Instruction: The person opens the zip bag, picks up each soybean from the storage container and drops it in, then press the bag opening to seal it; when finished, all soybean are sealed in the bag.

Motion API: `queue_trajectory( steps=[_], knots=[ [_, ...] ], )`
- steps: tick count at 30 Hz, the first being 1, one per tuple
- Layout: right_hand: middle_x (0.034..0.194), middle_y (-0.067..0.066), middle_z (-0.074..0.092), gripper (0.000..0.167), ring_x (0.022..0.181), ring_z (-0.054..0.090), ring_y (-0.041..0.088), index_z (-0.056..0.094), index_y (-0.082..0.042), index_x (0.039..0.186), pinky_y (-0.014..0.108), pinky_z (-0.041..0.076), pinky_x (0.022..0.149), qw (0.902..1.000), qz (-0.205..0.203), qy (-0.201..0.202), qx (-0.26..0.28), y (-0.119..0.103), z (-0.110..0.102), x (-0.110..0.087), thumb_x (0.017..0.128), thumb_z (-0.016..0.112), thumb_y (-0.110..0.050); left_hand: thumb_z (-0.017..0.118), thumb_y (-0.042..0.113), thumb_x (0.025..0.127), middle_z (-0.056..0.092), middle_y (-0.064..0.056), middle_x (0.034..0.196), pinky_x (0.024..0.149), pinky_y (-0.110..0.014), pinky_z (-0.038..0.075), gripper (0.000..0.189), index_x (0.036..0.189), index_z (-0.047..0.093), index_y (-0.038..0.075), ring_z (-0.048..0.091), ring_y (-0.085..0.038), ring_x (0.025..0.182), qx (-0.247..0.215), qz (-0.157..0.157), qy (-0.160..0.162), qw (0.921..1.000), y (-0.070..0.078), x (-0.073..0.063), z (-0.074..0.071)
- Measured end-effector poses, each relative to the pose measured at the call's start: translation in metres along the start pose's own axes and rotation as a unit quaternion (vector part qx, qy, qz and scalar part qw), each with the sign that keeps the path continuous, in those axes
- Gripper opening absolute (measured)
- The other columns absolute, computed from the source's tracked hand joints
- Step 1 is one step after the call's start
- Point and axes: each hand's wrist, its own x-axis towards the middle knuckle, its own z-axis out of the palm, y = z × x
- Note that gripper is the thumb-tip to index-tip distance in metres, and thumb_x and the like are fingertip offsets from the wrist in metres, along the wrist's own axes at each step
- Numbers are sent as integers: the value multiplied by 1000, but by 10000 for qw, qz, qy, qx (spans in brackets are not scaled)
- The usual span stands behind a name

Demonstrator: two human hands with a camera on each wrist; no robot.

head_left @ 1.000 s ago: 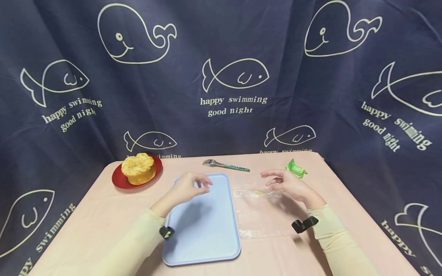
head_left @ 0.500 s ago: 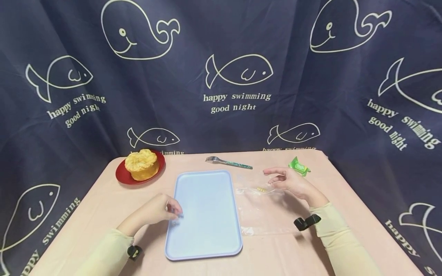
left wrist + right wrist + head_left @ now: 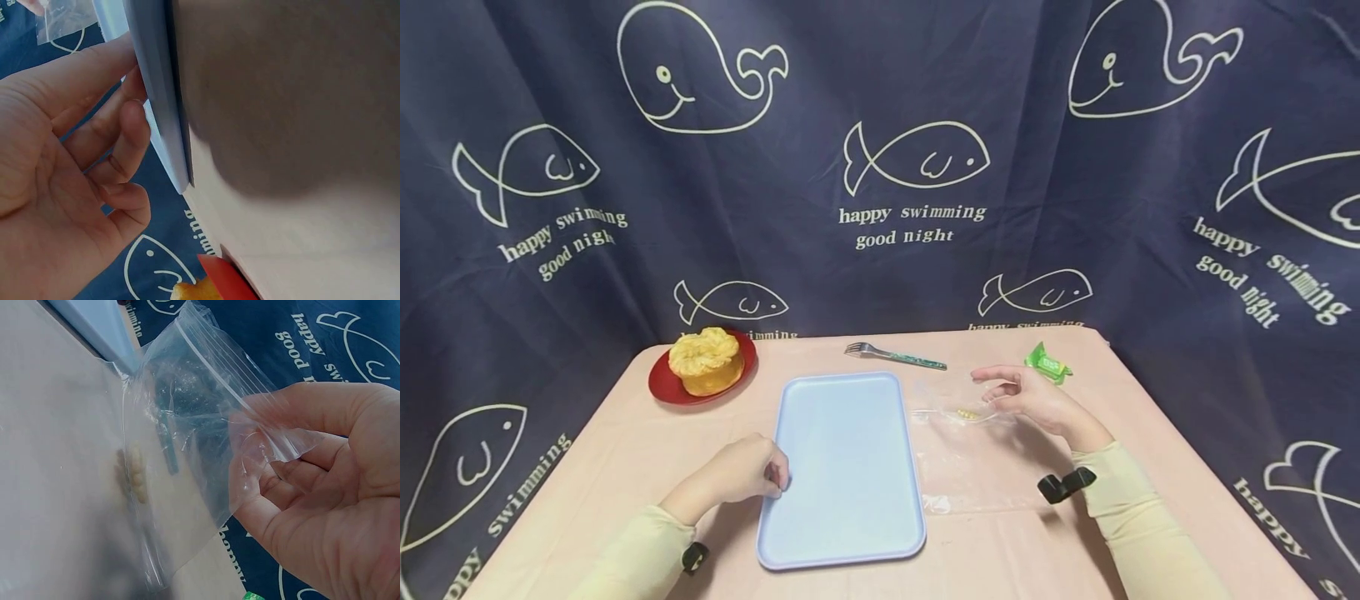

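My left hand is at the left edge of a pale blue tray, fingers bent and fingertips right at the rim. The left wrist view shows the thumb and fingers meeting the tray's raised rim. To the right, my right hand pinches the top of a clear zip bag and holds its zip end raised. The rest of the bag spreads flat beside the tray. Through its plastic shows a small pale yellow, bumpy piece.
At the back left, a yellow round cake stands on a red plate. Behind the tray lies a fork with a green patterned handle. A green wrapped sweet sits beyond my right hand. A dark blue curtain closes off the back.
My left hand has moved from above the tray, left and toward me, down to its left rim. My right hand stays at the bag, and the tray keeps its place.
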Motion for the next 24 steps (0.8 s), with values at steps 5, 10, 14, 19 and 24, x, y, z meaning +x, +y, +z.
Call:
queue_trajectory(
  steps=[5, 10, 14, 19, 24],
  knots=[
    [130, 10, 62, 57, 104, 66, 28, 48, 17, 139, 27, 57, 77, 9999, -116, 36, -77, 0, -2, -2, 85, 64, 15, 83, 6, 79, 62, 21, 71, 62, -26, 48, 19, 76, 73, 21, 54, 1, 67, -338, -3, 571, 9978, 3, 16, 0],
    [127, 5, 63, 58, 104, 66, 27, 47, 16, 140, 28, 56, 74, 10000, 0, 28, -26, 0, -3, -4, 85, 64, 15, 81, 8, 84, 68, 17, 77, 62, -25, 47, 7, 83, 77, 14, 55, -2, 68, -828, 205, 1344, 9873, 20, 48, -3],
    [129, 9, 62, 58, 105, 66, 28, 47, 16, 140, 29, 57, 77, 9999, -16, 10, -99, -1, -3, -5, 85, 65, 13, 81, 9, 85, 71, 14, 82, 64, -27, 48, 6, 85, 78, 14, 58, -6, 72, -1185, 281, 1772, 9766, 45, 84, -5],
    [137, 28, 55, 57, 106, 66, 30, 50, 15, 139, 27, 57, 79, 9995, -120, 115, -257, -1, -3, -5, 84, 65, 13, 81, 11, 86, 72, 11, 85, 64, -26, 48, 5, 87, 78, 15, 60, -7, 75, -1371, 367, 2022, 9690, 78, 139, -2],
    [140, 38, 47, 55, 107, 66, 30, 48, 17, 138, 28, 56, 82, 9995, -183, 62, -259, -3, 0, -5, 85, 63, 15, 80, 11, 87, 73, 9, 86, 64, -25, 48, 4, 90, 79, 13, 60, -8, 75, -1370, 528, 1964, 9695, 104, 181, 7]
  ],
)
